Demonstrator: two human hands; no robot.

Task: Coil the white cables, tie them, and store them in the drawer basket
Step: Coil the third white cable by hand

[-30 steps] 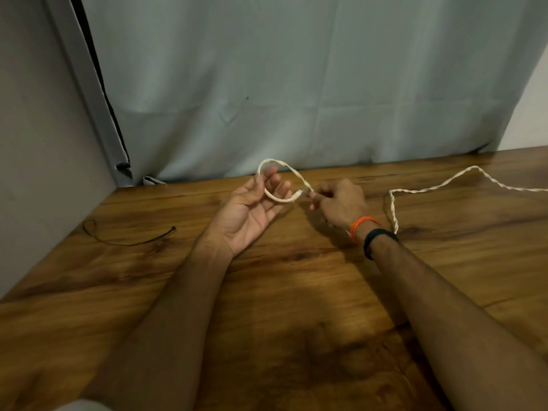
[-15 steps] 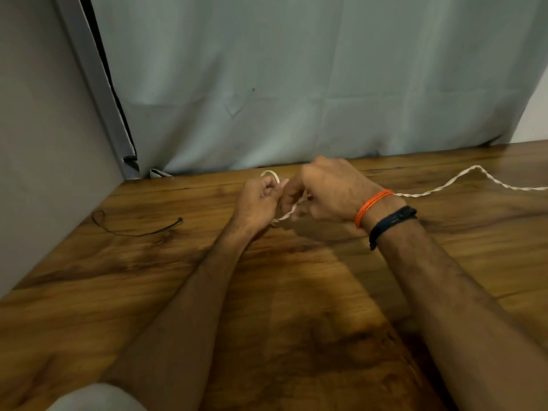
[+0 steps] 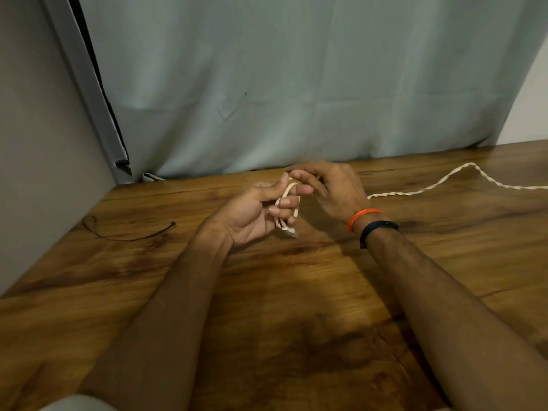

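**Both hands on a small coil of white cable above the table**

The left hand [image 3: 252, 212] curls its fingers closed around a few short loops of the white cable [image 3: 287, 203], palm turned up, with the loops bunched between thumb and fingers and a short end hanging just below the knuckles. The right hand [image 3: 332, 188] meets it from the other side: its thumb and forefinger pinch together at the top of the loops, just touching the left thumb (whether they nip the cable itself or only press against it is hard to tell through the blur). Both hands hover a little above the wooden table [image 3: 267, 307].

On the right wrist sit an orange band [image 3: 362, 216] and, just behind it, a dark band [image 3: 378, 229].

From behind the right hand the free length of the cable runs out across the table to the right, twisted along its run, rising into a bend and passing out of the frame's edge.

Well apart to the left, a thin black tie [image 3: 130, 235] lies flat on the wood near the wall. A pale grey curtain [image 3: 296, 84] hangs behind the table's far edge.
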